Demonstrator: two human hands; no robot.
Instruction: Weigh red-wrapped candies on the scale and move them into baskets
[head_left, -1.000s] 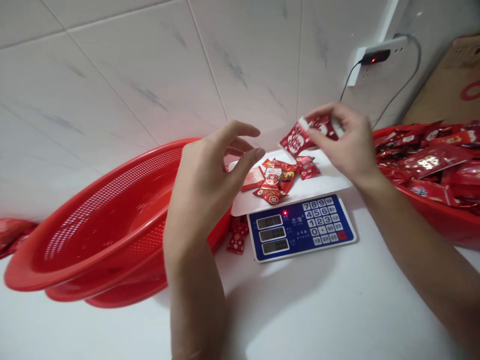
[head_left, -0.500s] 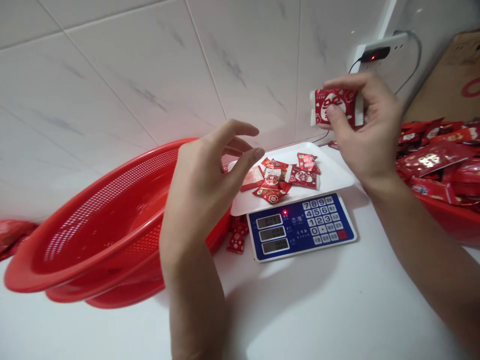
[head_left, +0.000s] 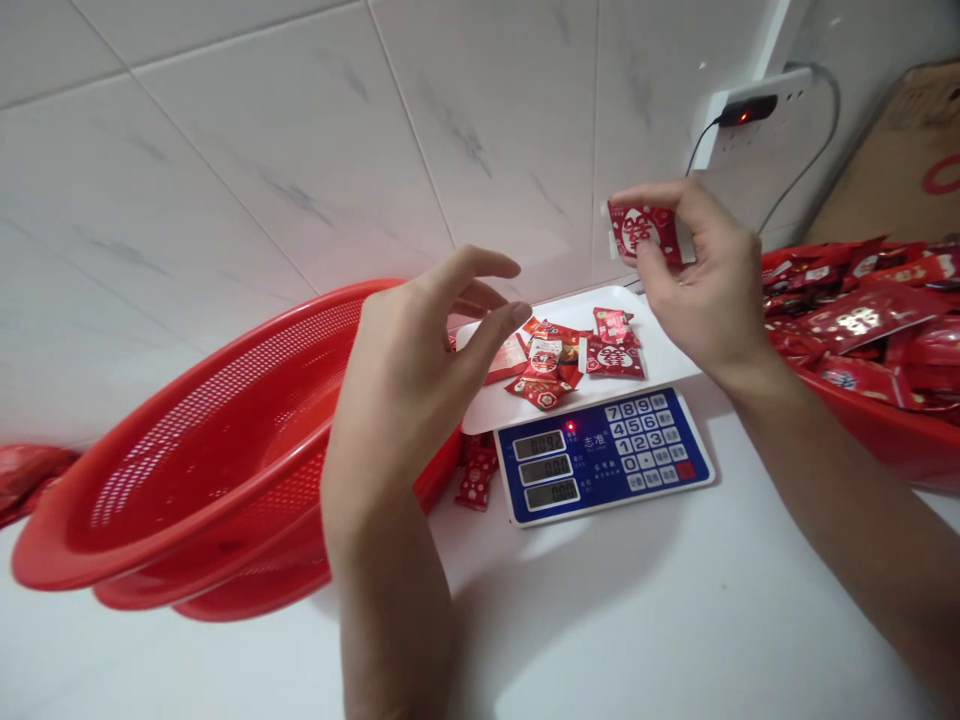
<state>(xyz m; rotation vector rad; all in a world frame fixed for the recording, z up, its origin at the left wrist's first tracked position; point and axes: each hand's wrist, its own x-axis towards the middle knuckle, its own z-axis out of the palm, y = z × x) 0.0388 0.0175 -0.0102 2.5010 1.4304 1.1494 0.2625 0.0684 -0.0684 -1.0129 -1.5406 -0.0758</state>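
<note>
Red foil candy packet: pinched at its edge between thumb and fingertips of right hand, held just above white tray on digital scale; left hand open, grasping nothing

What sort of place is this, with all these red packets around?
Probably a small packing area: a digital weighing scale, a red basin heaped with red packets, and stacked red colanders.

one head-worn camera faces forward and down, close above left hand and right hand.
</note>
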